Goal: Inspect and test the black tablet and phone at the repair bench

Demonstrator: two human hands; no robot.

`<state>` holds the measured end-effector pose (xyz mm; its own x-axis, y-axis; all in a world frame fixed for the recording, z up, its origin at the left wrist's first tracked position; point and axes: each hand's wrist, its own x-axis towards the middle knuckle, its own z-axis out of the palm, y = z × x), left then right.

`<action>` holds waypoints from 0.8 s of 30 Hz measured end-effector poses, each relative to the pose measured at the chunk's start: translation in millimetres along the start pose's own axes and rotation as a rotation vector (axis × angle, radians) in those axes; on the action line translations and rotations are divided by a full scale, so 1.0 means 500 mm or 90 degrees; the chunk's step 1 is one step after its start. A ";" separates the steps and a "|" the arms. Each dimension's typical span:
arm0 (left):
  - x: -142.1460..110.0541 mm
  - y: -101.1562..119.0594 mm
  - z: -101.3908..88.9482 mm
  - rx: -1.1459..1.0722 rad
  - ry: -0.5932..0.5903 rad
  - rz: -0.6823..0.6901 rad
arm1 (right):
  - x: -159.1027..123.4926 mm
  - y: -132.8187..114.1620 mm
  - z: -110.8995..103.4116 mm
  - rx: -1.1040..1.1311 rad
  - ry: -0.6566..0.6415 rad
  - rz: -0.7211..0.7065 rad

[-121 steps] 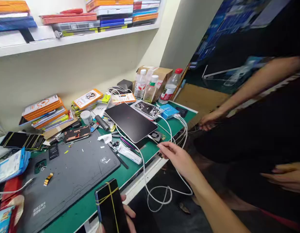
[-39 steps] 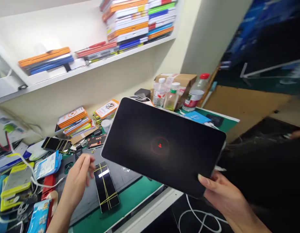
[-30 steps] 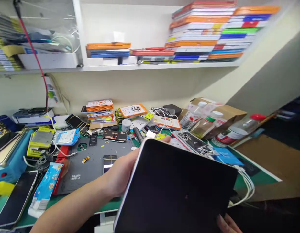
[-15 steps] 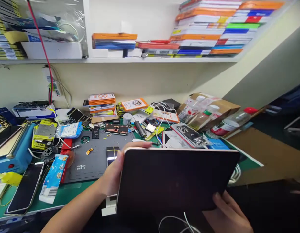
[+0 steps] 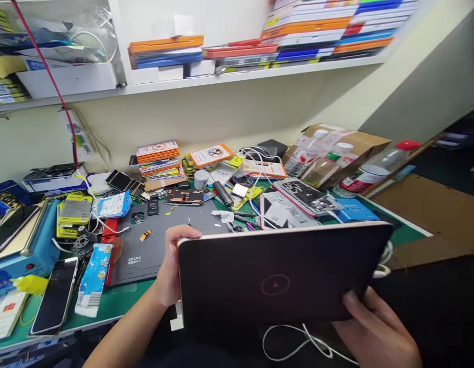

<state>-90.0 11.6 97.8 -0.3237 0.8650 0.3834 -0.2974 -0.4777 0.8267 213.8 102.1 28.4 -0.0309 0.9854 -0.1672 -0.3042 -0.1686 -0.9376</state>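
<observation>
A large tablet (image 5: 237,276) with a dark screen is held up by both hands in front of the bench. A faint reddish ring with a small mark in it glows at mid-screen. My left hand (image 5: 171,268) is closed round its left edge, fingers over the top left corner. My right hand (image 5: 378,324) grips the lower right corner, thumb on the screen and its other fingers partly hidden. A white cable (image 5: 286,358) loops below the tablet; where it ends is not visible.
On the bench lie a grey work mat (image 5: 144,271), a phone (image 5: 56,296), a blue wrapper packet (image 5: 94,281) and a blue machine (image 5: 33,271). Plastic bottles (image 5: 365,176) stand at the right by a cardboard box (image 5: 359,143). Above runs a shelf (image 5: 252,74) of stacked boxes.
The reddish ring now shows on the screen, which looked blank before. The tablet has tilted, its right side higher, and more bench shows above it. Both hands keep their hold.
</observation>
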 end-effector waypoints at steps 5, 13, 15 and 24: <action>0.025 0.016 0.005 0.027 0.116 -0.004 | -0.021 -0.026 0.032 0.057 0.018 0.051; 0.073 0.017 0.016 0.070 0.194 -0.059 | -0.054 -0.055 0.062 0.043 -0.016 0.101; 0.079 0.012 0.012 0.067 0.218 -0.081 | -0.058 -0.061 0.068 0.038 -0.023 0.113; 0.090 0.010 0.011 0.062 0.261 -0.124 | -0.066 -0.072 0.083 0.026 -0.027 0.125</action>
<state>-100.8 48.9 121.3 -0.6049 0.7954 0.0384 -0.3084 -0.2784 0.9096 186.2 76.7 80.5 -0.1331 0.9338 -0.3321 -0.3261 -0.3577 -0.8751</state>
